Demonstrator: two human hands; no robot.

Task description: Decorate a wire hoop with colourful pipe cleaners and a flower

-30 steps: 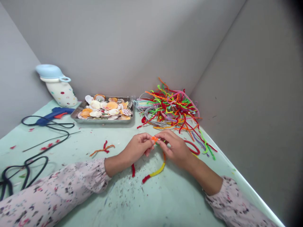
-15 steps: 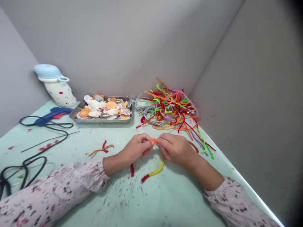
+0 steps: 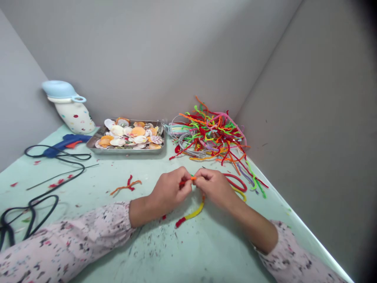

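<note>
Between my two hands runs a short orange pipe cleaner [image 3: 193, 178], pinched from both sides. My left hand [image 3: 173, 188] is closed on its left part, where a bit of red also shows by the fingers. My right hand [image 3: 213, 186] pinches the other end with thumb and forefinger. Below them on the table curves a yellow pipe cleaner piece [image 3: 194, 213] with a red tip. Red and yellow loops [image 3: 239, 184] stick out behind my right hand. A small orange and red twisted piece [image 3: 127, 187] lies left of my left hand.
A metal tray of seashells [image 3: 129, 151] stands at the back, beside a tangled heap of coloured pipe cleaners [image 3: 212, 133]. On the left are a blue glue gun [image 3: 63, 144], its dark cord [image 3: 35, 204] and a white bottle with blue lid [image 3: 73, 116]. Grey walls enclose the table.
Both hands have turned a little and the fingers have shifted their pinch on the orange piece. More of the red and yellow loops now shows behind my right hand.
</note>
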